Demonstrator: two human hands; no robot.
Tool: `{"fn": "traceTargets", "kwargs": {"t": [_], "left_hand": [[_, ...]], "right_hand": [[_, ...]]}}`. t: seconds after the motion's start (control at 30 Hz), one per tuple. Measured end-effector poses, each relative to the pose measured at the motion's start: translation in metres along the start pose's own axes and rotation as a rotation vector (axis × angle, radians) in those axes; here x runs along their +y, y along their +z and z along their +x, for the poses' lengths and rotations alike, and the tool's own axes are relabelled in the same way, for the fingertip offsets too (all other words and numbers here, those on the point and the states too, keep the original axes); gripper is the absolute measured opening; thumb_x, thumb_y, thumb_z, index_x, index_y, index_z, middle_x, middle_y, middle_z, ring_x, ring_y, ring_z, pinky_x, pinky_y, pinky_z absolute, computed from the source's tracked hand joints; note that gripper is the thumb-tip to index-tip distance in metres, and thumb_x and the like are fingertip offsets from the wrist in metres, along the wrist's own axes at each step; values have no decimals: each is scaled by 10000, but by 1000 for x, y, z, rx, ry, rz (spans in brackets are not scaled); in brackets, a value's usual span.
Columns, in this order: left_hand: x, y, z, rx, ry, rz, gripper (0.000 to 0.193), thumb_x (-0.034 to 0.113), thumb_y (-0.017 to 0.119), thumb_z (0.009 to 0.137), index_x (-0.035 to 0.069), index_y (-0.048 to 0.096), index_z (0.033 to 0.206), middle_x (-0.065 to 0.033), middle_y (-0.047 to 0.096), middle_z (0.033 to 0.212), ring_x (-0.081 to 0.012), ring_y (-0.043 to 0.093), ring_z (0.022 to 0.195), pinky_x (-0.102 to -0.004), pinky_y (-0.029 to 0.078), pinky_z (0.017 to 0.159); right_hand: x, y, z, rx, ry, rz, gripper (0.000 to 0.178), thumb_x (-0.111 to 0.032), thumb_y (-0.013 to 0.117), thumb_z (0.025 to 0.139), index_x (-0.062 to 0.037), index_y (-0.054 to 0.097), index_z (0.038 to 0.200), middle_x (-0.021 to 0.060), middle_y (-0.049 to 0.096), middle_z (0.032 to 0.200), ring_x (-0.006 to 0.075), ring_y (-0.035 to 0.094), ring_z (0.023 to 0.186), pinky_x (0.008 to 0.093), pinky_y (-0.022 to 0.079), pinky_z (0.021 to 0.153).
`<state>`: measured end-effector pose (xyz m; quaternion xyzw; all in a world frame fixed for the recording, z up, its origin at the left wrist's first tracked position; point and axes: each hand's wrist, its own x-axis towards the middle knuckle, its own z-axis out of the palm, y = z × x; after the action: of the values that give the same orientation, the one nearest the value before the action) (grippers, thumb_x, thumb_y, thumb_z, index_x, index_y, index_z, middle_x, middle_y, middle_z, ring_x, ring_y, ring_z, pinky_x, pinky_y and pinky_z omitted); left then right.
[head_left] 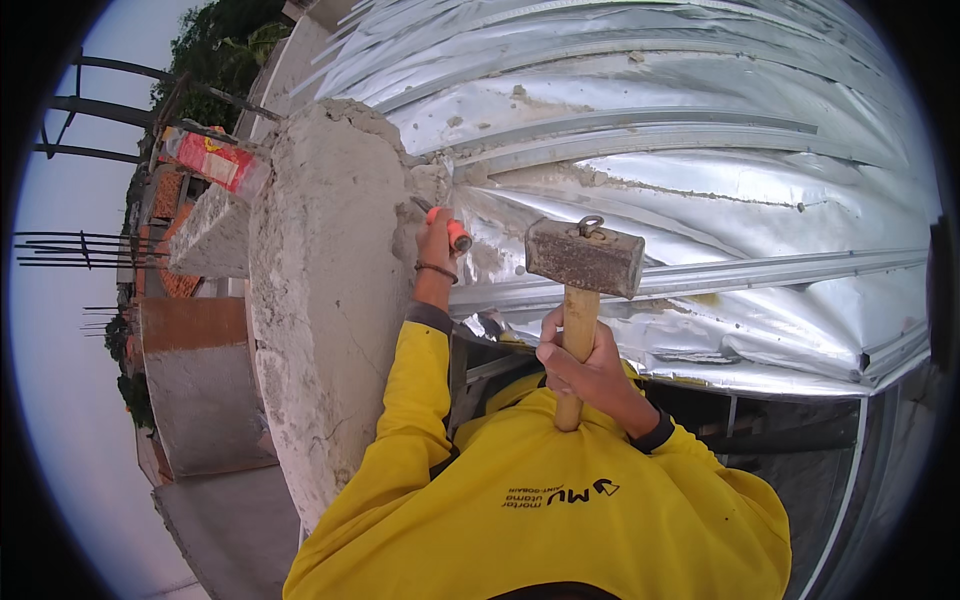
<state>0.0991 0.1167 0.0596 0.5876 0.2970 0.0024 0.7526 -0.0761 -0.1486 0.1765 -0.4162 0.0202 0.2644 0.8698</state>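
My right hand (594,366) is closed around the wooden handle of a club hammer (584,258). Its worn, rusty block head points up and away from me, with a bent metal loop on top. Closed too, my left hand (434,254) grips a chisel (459,238) with an orange hand guard. The chisel's thin dark shaft reaches toward the chipped edge of the concrete wall (325,240); whether its tip touches is hard to see. The hammer head is apart from the chisel, to its right.
Crumpled silver foil sheeting (720,210) with metal battens (780,272) across it spreads right of the wall, bits of mortar on it. A red and yellow package (215,160) lies on the wall's far left. Rebar (90,250) sticks out beyond, and the wall's left side drops away.
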Motion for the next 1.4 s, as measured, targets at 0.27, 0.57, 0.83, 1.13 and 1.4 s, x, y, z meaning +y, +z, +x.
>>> {"fn": "traceTargets", "kwargs": {"t": [0.27, 0.57, 0.83, 1.13, 1.4], "left_hand": [[22, 21, -18, 107, -60, 51, 117, 211, 599, 847, 130, 518, 870, -20, 507, 675, -147, 520, 493, -291, 366, 347], [3, 25, -25, 45, 57, -192, 129, 196, 593, 862, 115, 494, 844, -23, 484, 629, -136, 470, 449, -309, 379, 355], [26, 46, 29, -219, -144, -518, 262, 276, 562, 994, 20, 573, 939, -93, 600, 777, -154, 455, 527, -325, 521, 625], [34, 81, 90, -38, -76, -750, 264, 294, 673, 941, 63, 549, 914, -84, 581, 782, -149, 434, 520, -346, 546, 632], [74, 126, 133, 505, -82, -919, 337, 294, 678, 922, 21, 484, 885, -66, 433, 635, -150, 432, 507, -426, 616, 810]], "right_hand": [[2, 1, 1, -67, -45, -166, 199, -205, 674, 913, -50, 565, 973, -31, 530, 804, 44, 481, 679, 232, 413, 596], [-22, 7, 8, 56, -132, -269, 213, -240, 668, 906, -43, 587, 913, -24, 550, 713, 46, 494, 598, 227, 400, 537], [-53, 3, 34, 92, -481, -324, 422, -438, 562, 980, -43, 459, 1086, -22, 438, 636, 40, 375, 478, 214, 337, 444], [-64, -6, 77, 223, -435, -418, 378, -375, 488, 1022, -26, 459, 1166, 3, 459, 670, 59, 420, 435, 212, 330, 381], [-130, -16, 150, 294, -390, -256, 337, -390, 478, 1032, -66, 476, 1125, 11, 451, 686, 88, 426, 435, 241, 396, 377]]}}
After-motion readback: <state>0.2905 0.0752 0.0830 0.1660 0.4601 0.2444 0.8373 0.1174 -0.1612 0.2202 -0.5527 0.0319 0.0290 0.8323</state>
